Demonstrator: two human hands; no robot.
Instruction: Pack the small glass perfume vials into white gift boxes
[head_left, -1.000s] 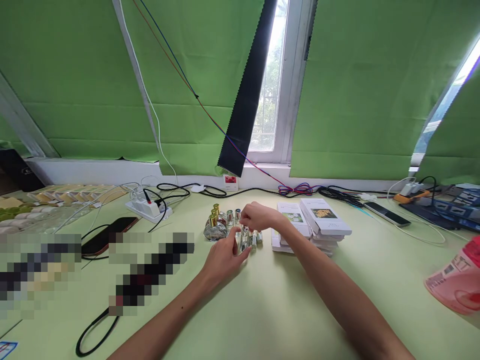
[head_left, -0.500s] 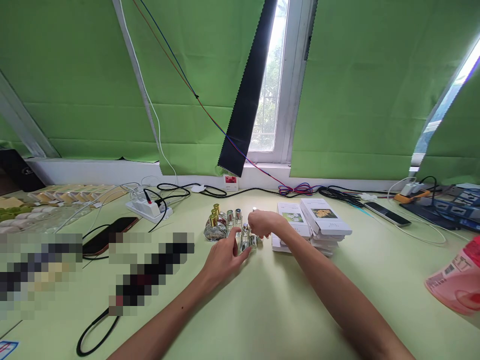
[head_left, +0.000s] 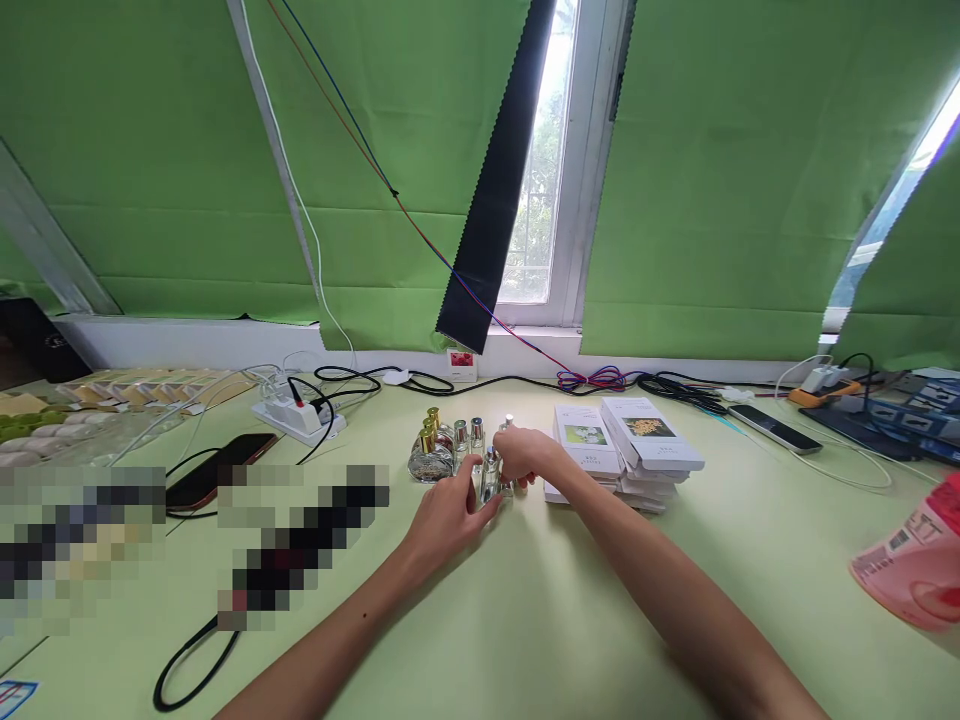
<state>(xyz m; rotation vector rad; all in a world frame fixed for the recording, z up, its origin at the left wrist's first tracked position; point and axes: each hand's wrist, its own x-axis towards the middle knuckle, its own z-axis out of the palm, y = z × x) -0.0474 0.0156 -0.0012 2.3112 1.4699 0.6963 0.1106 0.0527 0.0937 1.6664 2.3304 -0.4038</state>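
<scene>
Several small clear glass perfume bottles stand grouped at the table's middle. Those on the left have gold caps (head_left: 427, 438); beside them are silver-capped bottles (head_left: 477, 433). My left hand (head_left: 448, 503) curls its thumb and forefinger around a small perfume bottle (head_left: 490, 478) at the group's near side. Just right of it, my right hand (head_left: 527, 455) is closed, its fingertips pointing down among the bottles; what they grip is hidden. Another bottle with a pale top (head_left: 508, 421) shows behind my right hand.
Two stacks of white boxes, the left (head_left: 589, 438) and the right (head_left: 651, 432), stand by my right forearm. Farther right are a phone (head_left: 774, 428) and a pink pouch (head_left: 911, 555). A power strip (head_left: 296, 415), another phone (head_left: 221, 470) and cables (head_left: 517, 382) lie left and behind.
My right hand has come down slightly among the bottles, uncovering more of the pale top behind it. My left hand stays where it was.
</scene>
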